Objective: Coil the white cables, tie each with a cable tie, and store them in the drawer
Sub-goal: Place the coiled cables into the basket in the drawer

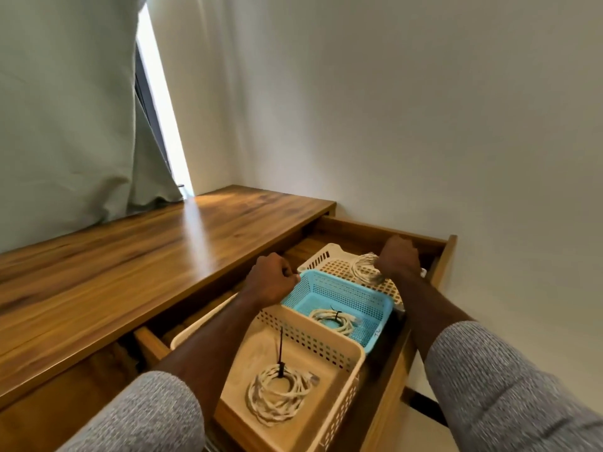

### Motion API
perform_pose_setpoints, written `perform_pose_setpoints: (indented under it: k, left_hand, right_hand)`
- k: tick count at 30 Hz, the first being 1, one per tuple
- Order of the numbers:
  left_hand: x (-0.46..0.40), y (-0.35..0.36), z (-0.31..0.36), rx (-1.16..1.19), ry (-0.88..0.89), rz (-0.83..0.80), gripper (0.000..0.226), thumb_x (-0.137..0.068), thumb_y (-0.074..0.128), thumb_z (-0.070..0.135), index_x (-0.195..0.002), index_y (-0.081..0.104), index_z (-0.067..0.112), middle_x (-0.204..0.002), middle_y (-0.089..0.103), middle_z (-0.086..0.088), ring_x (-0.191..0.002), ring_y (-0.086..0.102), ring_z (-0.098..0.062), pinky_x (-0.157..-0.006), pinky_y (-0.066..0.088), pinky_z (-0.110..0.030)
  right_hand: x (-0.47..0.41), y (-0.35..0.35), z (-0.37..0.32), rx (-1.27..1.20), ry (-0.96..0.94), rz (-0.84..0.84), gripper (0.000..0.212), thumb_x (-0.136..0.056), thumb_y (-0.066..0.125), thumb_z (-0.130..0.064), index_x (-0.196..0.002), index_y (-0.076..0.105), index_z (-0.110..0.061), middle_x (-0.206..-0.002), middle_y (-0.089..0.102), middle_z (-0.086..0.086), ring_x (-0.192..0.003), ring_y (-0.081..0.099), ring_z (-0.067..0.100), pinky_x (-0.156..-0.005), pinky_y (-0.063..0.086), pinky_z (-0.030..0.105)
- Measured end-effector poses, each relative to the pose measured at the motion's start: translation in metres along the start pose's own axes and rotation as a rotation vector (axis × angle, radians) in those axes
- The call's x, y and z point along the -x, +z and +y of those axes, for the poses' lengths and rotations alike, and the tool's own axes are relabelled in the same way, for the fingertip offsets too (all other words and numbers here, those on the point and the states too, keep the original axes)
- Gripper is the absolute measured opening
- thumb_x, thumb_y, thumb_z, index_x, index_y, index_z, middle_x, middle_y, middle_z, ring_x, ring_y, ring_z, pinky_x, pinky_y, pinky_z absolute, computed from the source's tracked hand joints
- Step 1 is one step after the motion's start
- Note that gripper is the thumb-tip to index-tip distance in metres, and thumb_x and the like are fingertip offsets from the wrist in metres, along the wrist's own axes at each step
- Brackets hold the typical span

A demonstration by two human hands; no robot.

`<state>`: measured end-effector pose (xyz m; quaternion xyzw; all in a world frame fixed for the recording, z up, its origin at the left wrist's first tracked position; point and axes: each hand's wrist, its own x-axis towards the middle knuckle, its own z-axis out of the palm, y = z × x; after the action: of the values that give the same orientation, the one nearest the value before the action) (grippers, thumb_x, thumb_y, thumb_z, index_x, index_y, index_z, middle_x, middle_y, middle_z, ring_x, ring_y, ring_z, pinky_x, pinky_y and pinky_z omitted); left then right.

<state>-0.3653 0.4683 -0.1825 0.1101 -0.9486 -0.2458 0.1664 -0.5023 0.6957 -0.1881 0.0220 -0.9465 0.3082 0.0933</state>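
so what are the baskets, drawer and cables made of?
Blue basket and beige basket: moulded plastic by the look, perforated grid walls, smooth matte rims. Drawer: wood or wood veneer, brown grain, slight sheen. Coiled cable: white, twisted look, maybe a braided jacket; black cable tie, likely plastic.

Soft daylight through curtain gap point(160, 102), desktop point(195, 230) glare, perhaps motion-blurred, wide-angle-bent edges.

Two bare forearms enter from the lower frame. Left sleeve point(143, 415) and right sleeve point(509, 386): grey heathered knit, fine horizontal ribbing, both pushed up below the elbow.
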Motion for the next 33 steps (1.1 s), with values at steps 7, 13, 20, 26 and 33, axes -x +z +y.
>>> perform_pose_setpoints:
  k: [7,13,20,26,33]
  left_hand:
    - [-0.004,0.011,0.001,-0.012,0.031,0.002,0.025,-0.088,0.071,0.028,-0.068,0.065,0.014,-0.073,0.07,0.006,-0.068,0.069,-0.008,-0.058,0.058,-0.03]
    - [-0.003,0.019,0.011,-0.04,0.046,-0.018,0.023,-0.088,0.071,0.03,-0.071,0.063,0.018,-0.082,0.07,0.004,-0.067,0.069,-0.009,-0.055,0.052,-0.024]
    - [0.012,0.018,0.03,-0.027,0.081,-0.007,0.024,-0.087,0.073,0.028,-0.067,0.068,0.017,-0.084,0.074,0.003,-0.068,0.068,-0.007,-0.054,0.054,-0.028]
    - [0.035,0.008,0.037,0.028,0.131,-0.002,0.02,-0.088,0.073,0.026,-0.074,0.071,0.013,-0.088,0.075,0.001,-0.069,0.069,-0.007,-0.056,0.059,-0.028]
    - [0.09,-0.004,0.073,0.145,0.299,-0.095,0.015,-0.091,0.071,0.022,-0.086,0.073,0.008,-0.087,0.073,-0.003,-0.055,0.067,-0.003,-0.048,0.051,-0.019]
  right_hand:
    - [-0.006,0.009,0.003,0.07,0.017,-0.078,0.039,-0.081,0.082,-0.022,-0.11,0.065,-0.004,-0.115,0.068,0.013,-0.106,0.067,0.032,-0.068,0.05,0.032]
    - [-0.008,0.012,0.004,0.082,0.02,-0.073,0.037,-0.081,0.081,-0.019,-0.11,0.065,-0.003,-0.117,0.066,0.014,-0.108,0.066,0.033,-0.075,0.054,0.036]
    - [-0.009,0.019,0.005,0.055,-0.024,-0.054,0.035,-0.08,0.08,-0.017,-0.109,0.067,-0.002,-0.116,0.067,0.016,-0.107,0.066,0.034,-0.073,0.052,0.033]
    - [0.0,0.007,0.004,-0.261,-0.213,0.209,0.011,-0.085,0.067,-0.016,-0.085,0.077,-0.011,-0.087,0.074,0.008,-0.086,0.07,0.025,-0.075,0.059,0.033]
    - [0.083,-0.039,0.029,-0.636,-0.394,0.397,0.004,-0.086,0.072,-0.016,-0.087,0.072,-0.012,-0.079,0.069,-0.006,-0.07,0.063,0.0,-0.066,0.045,0.008]
